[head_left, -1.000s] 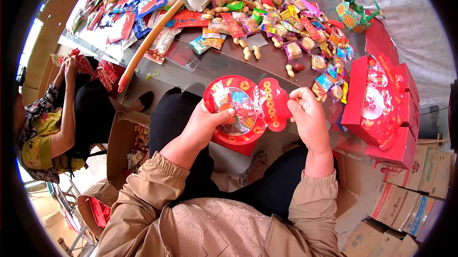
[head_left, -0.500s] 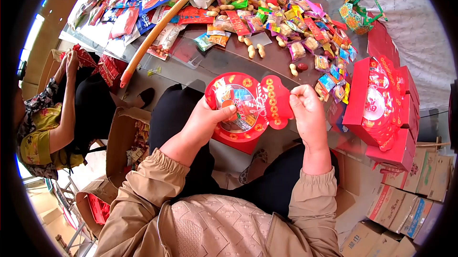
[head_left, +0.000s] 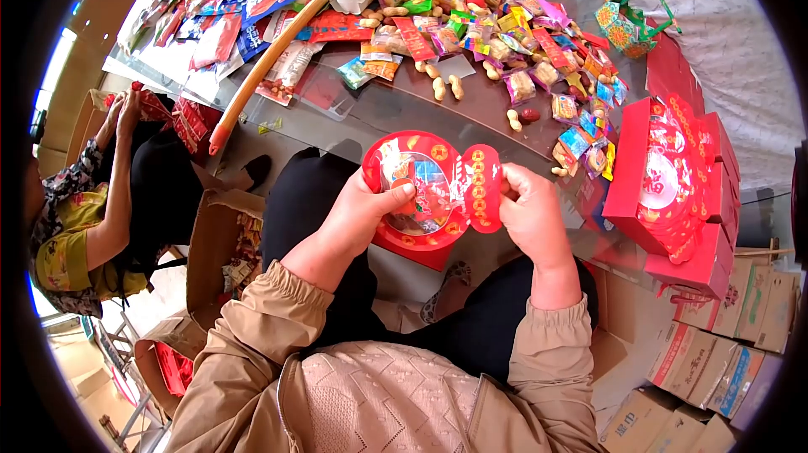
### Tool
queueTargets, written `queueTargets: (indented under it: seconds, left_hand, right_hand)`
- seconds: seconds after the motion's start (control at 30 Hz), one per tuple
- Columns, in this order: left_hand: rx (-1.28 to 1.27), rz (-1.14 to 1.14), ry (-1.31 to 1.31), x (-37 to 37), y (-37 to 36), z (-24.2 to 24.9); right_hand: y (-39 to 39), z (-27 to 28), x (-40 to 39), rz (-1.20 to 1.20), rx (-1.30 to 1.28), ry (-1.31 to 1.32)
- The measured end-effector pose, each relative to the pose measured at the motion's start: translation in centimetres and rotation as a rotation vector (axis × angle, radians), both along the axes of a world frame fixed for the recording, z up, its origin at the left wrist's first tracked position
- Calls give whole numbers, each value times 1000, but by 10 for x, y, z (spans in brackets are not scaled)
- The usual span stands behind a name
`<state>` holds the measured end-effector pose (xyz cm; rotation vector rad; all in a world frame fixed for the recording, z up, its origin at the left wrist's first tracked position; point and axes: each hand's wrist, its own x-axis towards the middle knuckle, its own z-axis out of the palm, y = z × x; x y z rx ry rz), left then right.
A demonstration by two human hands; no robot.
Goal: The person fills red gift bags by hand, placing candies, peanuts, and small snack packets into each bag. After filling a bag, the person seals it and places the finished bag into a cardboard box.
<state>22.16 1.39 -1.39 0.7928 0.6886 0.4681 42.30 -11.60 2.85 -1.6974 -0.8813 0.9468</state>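
A red gourd-shaped candy bag [head_left: 481, 190] with gold coin patterns is held up over my lap. Through its round clear window small wrapped sweets show, partly hidden by a thumb. My left hand [head_left: 364, 205] grips the bag's wide end, its thumb pressed on the window. At the narrow top end, my right hand [head_left: 535, 211] pinches the edge with thumb and bent fingers. Beneath the bag, part of a red item [head_left: 421, 254] shows; I cannot make out what it is. Wrapped sweets [head_left: 576, 143] and peanuts [head_left: 455, 87] lie on the glass table beyond.
A stack of red bags [head_left: 673, 175] stands in a red box at the right. An orange stick [head_left: 278, 62] crosses the table, beside snack packets [head_left: 271, 0]. Cardboard boxes [head_left: 694, 360] fill the lower right. At the left sits another person [head_left: 93, 209], handling red packaging.
The bag's narrow end has folded or tilted and looks shorter. My right hand has shifted slightly left and down, with its fingers now curled against the edge. My left hand stays put.
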Motion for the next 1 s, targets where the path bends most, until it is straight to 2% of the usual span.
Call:
queueTargets:
  seconds: [0.13, 0.17, 0.27, 0.3, 0.37, 0.5, 0.6, 0.63, 0.67, 0.83, 1.0]
  left_hand:
    - [-22, 22, -41, 1, 0, -5]
    - [-24, 14, -53, 0, 0, -7]
    - [-19, 23, -55, -1, 1, -6]
    - [-10, -1, -56, -2, 3, -9]
    - [8, -50, -58, -6, 7, -17]
    - [-25, 12, -42, -2, 3, -14]
    - [-23, 16, -55, -2, 2, -8]
    - [-26, 28, -73, 0, 1, -6]
    - [-26, 40, -93, 3, 0, -5]
    - [-40, 51, -95, 1, -1, -8]
    - [-42, 67, -122, 3, 0, -11]
  right_hand:
    - [-3, -8, 3, -13, 89, -30]
    - [-4, 4, 3, 0, 41, 4]
    - [-12, -6, 16, 4, 159, -254]
    - [-14, -4, 15, 10, 168, -170]
    - [-15, -7, 19, 61, 184, -206]
    - [-15, -10, 18, 73, 228, -172]
    - [-8, -8, 8, 115, 262, -345]
    - [-4, -6, -1, 156, 319, -521]
    - [-1, -8, -4, 222, 274, -567]
    - [2, 5, -7, 245, 232, -576]
    - [1, -2, -5, 126, 232, -505]
